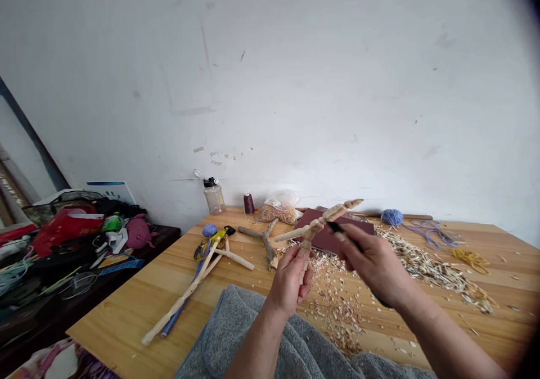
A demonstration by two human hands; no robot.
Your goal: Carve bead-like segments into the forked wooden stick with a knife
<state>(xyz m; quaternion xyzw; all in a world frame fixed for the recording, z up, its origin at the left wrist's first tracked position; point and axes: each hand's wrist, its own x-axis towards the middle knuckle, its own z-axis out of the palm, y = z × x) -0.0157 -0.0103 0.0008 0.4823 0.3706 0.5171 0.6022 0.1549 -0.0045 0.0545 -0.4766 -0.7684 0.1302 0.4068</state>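
Note:
A pale, peeled forked stick (314, 227) is raised above the table, its long branch slanting up to a brownish tip at the right. My left hand (292, 278) is closed round its lower stem. In my right hand (373, 261) is a black-handled tool (348, 237), its front end close to the fork; the blade is too small to make out. Behind the stick lies a dark red board (352, 225). Wood shavings (426, 261) are heaped to the right, and finer chips (341, 311) are scattered below my hands.
Grey cloth (236, 323) covers the front edge. Peeled sticks (177, 306) and a rough branch (264, 239) lie left. Behind stand a bottle (215, 198), a thread spool (248, 203) and a plastic bag (280, 206). Blue yarn (392, 217) sits back right; clutter (84, 238) fills the dark left table.

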